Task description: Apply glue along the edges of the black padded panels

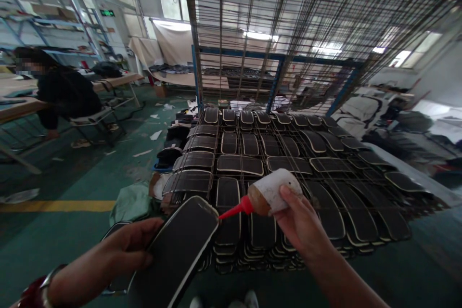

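Observation:
My left hand [135,243] grips the side of a dark panel [176,255] with rounded corners and a pale line along its edge. It is tilted, its far end pointing up and to the right. In my right hand [298,219] is a white squeeze bottle [276,190] with brownish contents, held on its side. The bottle's red nozzle [236,209] points left, and its tip meets the panel's far right corner. Below my left wrist, another dark panel [119,279] is partly hidden by the hand.
A wire drying rack [241,173] fills the middle, loaded with several layers of similar panels; more wire shelves [288,9] are raised behind. A green cloth sack [133,202] lies on the floor left of it. At far left a person [68,86] sits at a worktable [21,111].

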### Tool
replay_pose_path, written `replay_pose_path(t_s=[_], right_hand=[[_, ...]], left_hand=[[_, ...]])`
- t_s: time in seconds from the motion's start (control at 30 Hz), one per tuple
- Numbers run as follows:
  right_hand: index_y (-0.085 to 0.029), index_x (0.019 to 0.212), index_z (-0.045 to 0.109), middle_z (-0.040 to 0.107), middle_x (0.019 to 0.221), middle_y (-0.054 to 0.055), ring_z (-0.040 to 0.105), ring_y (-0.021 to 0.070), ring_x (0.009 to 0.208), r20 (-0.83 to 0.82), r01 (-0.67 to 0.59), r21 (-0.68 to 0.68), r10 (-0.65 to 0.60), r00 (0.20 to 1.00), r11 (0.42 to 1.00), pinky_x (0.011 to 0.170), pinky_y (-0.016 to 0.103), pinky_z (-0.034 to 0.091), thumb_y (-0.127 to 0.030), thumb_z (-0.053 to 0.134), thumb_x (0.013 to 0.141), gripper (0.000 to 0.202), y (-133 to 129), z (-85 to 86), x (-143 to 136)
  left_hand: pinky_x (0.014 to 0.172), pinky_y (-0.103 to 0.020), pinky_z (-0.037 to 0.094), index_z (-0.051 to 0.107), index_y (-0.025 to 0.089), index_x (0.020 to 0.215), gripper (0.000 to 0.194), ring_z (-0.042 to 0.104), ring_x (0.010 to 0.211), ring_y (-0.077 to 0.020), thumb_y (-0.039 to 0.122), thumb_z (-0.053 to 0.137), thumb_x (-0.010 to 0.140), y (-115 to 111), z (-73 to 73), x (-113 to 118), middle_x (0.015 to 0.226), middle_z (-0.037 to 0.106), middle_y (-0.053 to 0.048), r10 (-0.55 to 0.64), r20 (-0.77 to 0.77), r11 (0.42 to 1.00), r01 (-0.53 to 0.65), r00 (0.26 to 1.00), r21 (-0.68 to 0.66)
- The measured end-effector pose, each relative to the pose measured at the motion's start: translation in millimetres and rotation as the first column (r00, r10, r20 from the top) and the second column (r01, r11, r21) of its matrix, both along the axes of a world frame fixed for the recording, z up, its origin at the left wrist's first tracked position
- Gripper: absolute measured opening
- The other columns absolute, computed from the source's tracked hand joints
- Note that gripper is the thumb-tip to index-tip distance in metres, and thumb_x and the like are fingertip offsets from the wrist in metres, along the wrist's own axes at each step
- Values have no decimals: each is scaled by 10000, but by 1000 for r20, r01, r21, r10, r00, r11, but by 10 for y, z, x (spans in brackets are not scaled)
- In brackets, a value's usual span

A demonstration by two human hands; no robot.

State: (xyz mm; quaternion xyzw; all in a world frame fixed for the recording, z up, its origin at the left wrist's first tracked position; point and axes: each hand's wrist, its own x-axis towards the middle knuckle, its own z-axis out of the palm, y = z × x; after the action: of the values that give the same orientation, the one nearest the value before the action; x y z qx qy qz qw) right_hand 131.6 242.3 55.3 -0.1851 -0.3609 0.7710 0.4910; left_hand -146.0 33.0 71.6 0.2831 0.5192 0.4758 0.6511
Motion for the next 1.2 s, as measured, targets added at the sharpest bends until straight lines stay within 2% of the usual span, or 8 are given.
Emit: replay_pose_path(t_s=[0.1,0.23,0.4,0.57,0.73,0.97,1.03,1.2], right_hand=[[-197,997,746,712,957,41,663,176,835,8,48,1,-48,999,999,676,196,595,-288,900,785,278,10,-51,-35],[-184,985,733,696,910,44,654,190,790,43,83,1,-83,996,997,586,202,587,-320,895,792,287,-8,-106,-52],[-170,973,733,688,891,54,645,186,771,62,95,-41,-92,994,995,598,206,586,-329,914,765,319,-99,-130,-83],[-166,958,737,681,873,56,641,182,767,71,77,-39,-74,995,996,638,219,587,-351,923,750,334,-212,-141,-126],[-194,958,742,683,852,44,632,177,744,74,64,-16,-62,995,998,591,208,572,-356,920,751,317,-324,-168,-155],[-255,1073,723,708,977,51,657,214,866,110,87,-43,-82,991,995,739,283,583,-359,952,684,464,-449,-251,-168],[-271,1116,704,705,995,55,659,234,887,118,62,-15,-60,991,998,744,310,582,-364,937,700,485,-478,-259,-164],[-255,1204,648,698,1038,103,658,289,944,69,-112,111,105,992,987,824,410,569,-348,855,802,461,-555,-209,-155]], left_hand=[[946,-454,540,723,296,1141,399,702,1009,-301,117,664,789,21,7,0,1012,767,-22,-97,-13,995,98,995,35],[942,-447,539,719,315,1155,388,702,1022,-305,157,661,806,48,1,34,1053,771,-19,-91,14,996,91,996,9],[917,-442,547,722,306,1144,395,708,1018,-315,145,681,786,73,-4,62,1059,774,-34,-21,73,1000,22,997,-18],[883,-431,565,735,269,1106,357,721,968,-312,132,694,779,75,-7,75,978,783,-46,57,87,998,-54,995,-43],[841,-386,581,741,243,1054,333,731,930,-283,95,695,759,92,-9,83,976,783,-44,99,131,995,-95,986,-37],[821,-376,596,703,179,1058,323,743,890,-270,77,687,751,121,-39,87,911,776,-68,166,154,986,-162,974,-40],[802,-378,604,686,172,1078,333,749,864,-265,81,681,758,124,-70,70,899,774,-71,183,155,983,-178,971,-47],[741,-346,624,670,162,1048,330,760,810,-251,73,691,731,137,-77,59,871,776,-62,237,187,971,-230,953,-59]])
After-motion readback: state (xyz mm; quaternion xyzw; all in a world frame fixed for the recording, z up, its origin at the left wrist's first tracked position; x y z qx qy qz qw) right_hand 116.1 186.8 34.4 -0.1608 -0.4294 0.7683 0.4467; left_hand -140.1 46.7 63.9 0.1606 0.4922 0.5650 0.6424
